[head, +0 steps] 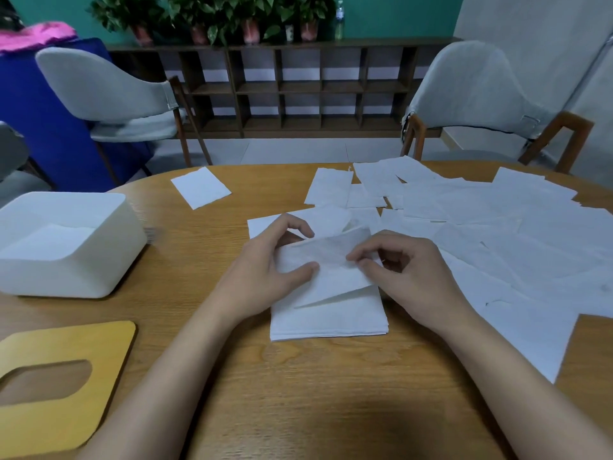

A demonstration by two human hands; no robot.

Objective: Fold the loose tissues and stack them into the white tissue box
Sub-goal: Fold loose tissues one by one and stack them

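Folding is the step in hand, by my reading: both hands hold one tissue [331, 263] half doubled over, just above a stack of folded tissues [331, 322] that lies near the middle of the table [298, 393]. The left hand [265, 263] grips the tissue's left side, its thumb laid on top and its fingers curled over the far edge. The right hand [409, 273] pinches the right edge between thumb and forefinger. The white tissue box [69, 247] stands open at the left, well apart from the hands, with some tissue already in it, and its lid [63, 370] lies flat at the near left. Many loose tissues [497, 227] are spread over the right side. The next move likely calls for bringing the edges square, pressing the crease flat and laying the sheet evenly on the stack.
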